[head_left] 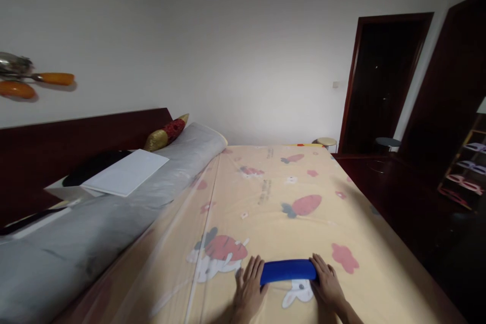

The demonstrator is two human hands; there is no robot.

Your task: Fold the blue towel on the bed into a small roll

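Note:
A blue cylinder-shaped object (288, 270) lies across the near part of a bed covered by a pale yellow sheet (288, 197) printed with strawberries and rabbits. My left hand (248, 288) rests flat on the sheet with fingers stretched out, its fingertips touching the blue object's left end. My right hand (327, 283) lies at the right end, fingers extended and pressed against it. Neither hand wraps round it.
A long grey plastic-wrapped roll (114, 212) lies along the bed's left side, with a white board (125, 172) and a red and gold cushion (165, 134) on it. A dark headboard (76, 136) stands behind. Dark wooden furniture (398, 197), a doorway (383, 81) and stools (327, 142) are at right.

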